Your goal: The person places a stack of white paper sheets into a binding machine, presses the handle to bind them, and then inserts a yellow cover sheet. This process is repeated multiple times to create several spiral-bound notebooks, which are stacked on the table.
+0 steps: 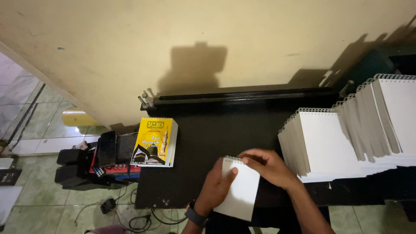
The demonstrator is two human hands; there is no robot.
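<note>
White booklet: a small spiral-bound booklet (240,188) with a blank white face lies under both hands at the near edge of the black worktable (208,138), its lower corner past that edge.
Left hand: the left hand (216,186) grips the booklet's left side, thumb pressed on the cover, the other fingers curled beneath and mostly hidden.
Right hand: the right hand (268,167) lies over the top right corner, fingertips (246,159) close together at the wire binding.
Beyond the fingertips: bare black tabletop, then a long black bar (242,96) against the wall.
Right of the right hand: leaning rows of identical white spiral booklets (346,138), close to the knuckles.
Left of the left thumb: a stack of yellow-covered booklets (155,142), well apart, at the table's corner.
Risk: judged from the overhang, a loosened grip could let the booklet slide off the table; a careless right elbow could topple the leaning rows.
</note>
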